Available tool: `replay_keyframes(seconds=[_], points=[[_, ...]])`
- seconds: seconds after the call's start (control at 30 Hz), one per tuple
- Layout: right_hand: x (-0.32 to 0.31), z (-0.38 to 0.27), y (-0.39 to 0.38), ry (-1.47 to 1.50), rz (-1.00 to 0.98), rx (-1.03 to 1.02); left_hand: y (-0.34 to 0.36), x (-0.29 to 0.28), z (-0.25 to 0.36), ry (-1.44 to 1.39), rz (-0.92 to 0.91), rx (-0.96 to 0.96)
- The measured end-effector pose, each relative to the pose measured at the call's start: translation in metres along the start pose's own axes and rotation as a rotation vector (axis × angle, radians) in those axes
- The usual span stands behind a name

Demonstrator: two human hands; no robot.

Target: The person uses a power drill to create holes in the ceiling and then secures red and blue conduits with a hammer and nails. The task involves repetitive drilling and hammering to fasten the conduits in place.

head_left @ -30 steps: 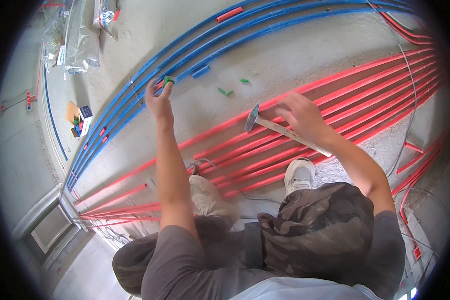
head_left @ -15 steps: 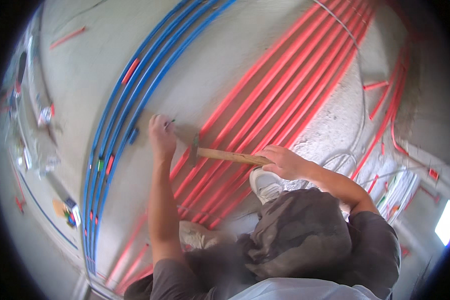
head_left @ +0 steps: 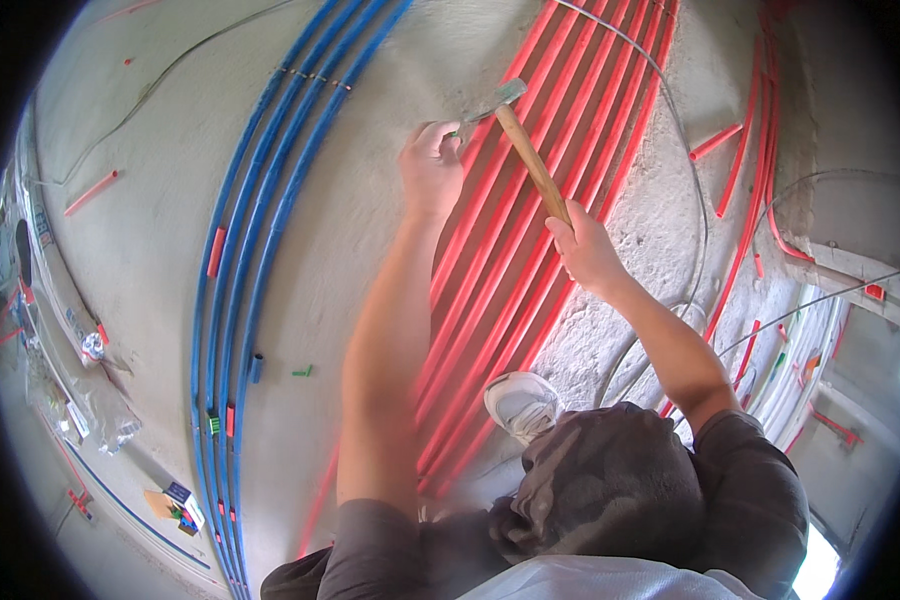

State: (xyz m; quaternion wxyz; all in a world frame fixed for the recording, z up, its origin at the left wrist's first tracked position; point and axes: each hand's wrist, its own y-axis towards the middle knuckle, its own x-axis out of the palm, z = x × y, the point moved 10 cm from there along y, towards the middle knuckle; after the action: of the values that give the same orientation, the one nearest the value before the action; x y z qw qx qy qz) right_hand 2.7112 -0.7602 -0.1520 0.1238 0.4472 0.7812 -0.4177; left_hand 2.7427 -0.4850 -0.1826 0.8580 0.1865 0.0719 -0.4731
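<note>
My left hand (head_left: 430, 165) reaches out over the concrete floor (head_left: 360, 200) and pinches a small green piece against it, right at the edge of the bundle of red pipes (head_left: 530, 250). My right hand (head_left: 582, 245) grips the wooden handle of a hammer (head_left: 525, 150). The hammer's metal head (head_left: 500, 97) hovers just above and to the right of my left fingertips. Both forearms stretch forward from my crouched body.
Several blue pipes (head_left: 255, 240) curve along the floor to the left. A loose green clip (head_left: 302, 372) lies near them. Plastic bags and small packages (head_left: 100, 420) lie at the far left. My white shoe (head_left: 522, 402) stands on the red pipes. A grey cable (head_left: 690, 180) crosses at right.
The view has swung round. My left hand moved from the bare concrete to the edge of the red pipes, and my right hand has raised the hammer so its head is by my left fingers.
</note>
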Motion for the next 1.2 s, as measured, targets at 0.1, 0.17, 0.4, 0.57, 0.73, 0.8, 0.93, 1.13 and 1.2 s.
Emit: replay_keyframes(seconds=[0.1, 0.17, 0.4, 0.57, 0.73, 0.8, 0.93, 1.13, 1.2], points=[[0.004, 0.003, 0.004, 0.042, 0.021, -0.017, 0.000, 0.015, -0.008, 0.088, 0.013, 0.074], [0.001, 0.000, 0.006, 0.019, -0.010, -0.008, 0.000, 0.011, -0.018, 0.116, 0.028, 0.031], [-0.007, -0.013, -0.016, -0.034, 0.077, -0.175, 0.000, 0.011, -0.003, 0.102, 0.071, 0.122], [-0.006, -0.015, -0.021, -0.070, 0.108, -0.261, 0.000, 0.016, -0.014, 0.097, 0.015, 0.033], [-0.002, -0.011, -0.017, -0.143, 0.082, -0.222, 0.000, 0.018, -0.010, 0.108, 0.003, -0.002], [-0.002, -0.009, -0.020, -0.114, 0.107, -0.247, -0.002, 0.017, -0.006, 0.160, -0.004, 0.005], [0.006, 0.002, -0.014, -0.173, 0.058, -0.186, -0.002, 0.021, -0.007, 0.155, -0.035, 0.001], [-0.038, -0.038, -0.046, 0.003, 0.349, -0.440, -0.004, 0.008, 0.005, 0.234, 0.037, 0.038], [-0.031, -0.028, -0.040, 0.077, 0.259, -0.354, -0.013, 0.001, 0.022, 0.468, 0.149, 0.218]])
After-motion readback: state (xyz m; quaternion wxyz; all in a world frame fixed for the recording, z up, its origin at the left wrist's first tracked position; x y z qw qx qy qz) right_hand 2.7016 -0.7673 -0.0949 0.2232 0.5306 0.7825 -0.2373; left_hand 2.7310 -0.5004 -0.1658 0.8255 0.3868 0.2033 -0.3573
